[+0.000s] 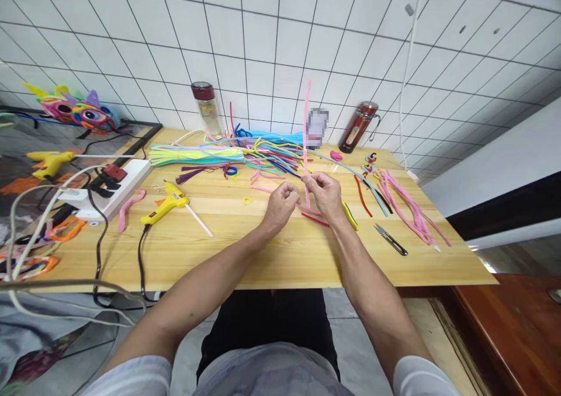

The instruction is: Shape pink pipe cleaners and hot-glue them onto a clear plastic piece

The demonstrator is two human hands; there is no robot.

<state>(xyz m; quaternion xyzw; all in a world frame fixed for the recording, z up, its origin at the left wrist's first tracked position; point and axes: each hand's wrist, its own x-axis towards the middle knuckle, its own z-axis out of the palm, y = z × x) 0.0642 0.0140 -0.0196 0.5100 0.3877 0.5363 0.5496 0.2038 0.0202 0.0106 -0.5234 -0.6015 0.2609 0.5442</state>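
My right hand [325, 194] is closed in a pinch on a long pink pipe cleaner [306, 127], which stands nearly upright above the table. Just left of it, my left hand [283, 207] is also closed, thumb against fingertips. Pink strands show in the narrow gap between the hands, but what the left fingers hold is too small to make out. A dark pink pipe cleaner piece [315, 219] lies below the hands. Beside my right wrist is a yellow-and-green object [350, 216], partly hidden by the arm.
Behind my hands lies a pile of coloured pipe cleaners [197, 154]. Thread snips [391, 240] and a pink bundle [405, 206] are rightward. Leftward are a yellow glue gun [165, 204] and a power strip [116, 191] with cords. A glass bottle [208, 111] and red flask [358, 127] stand behind.
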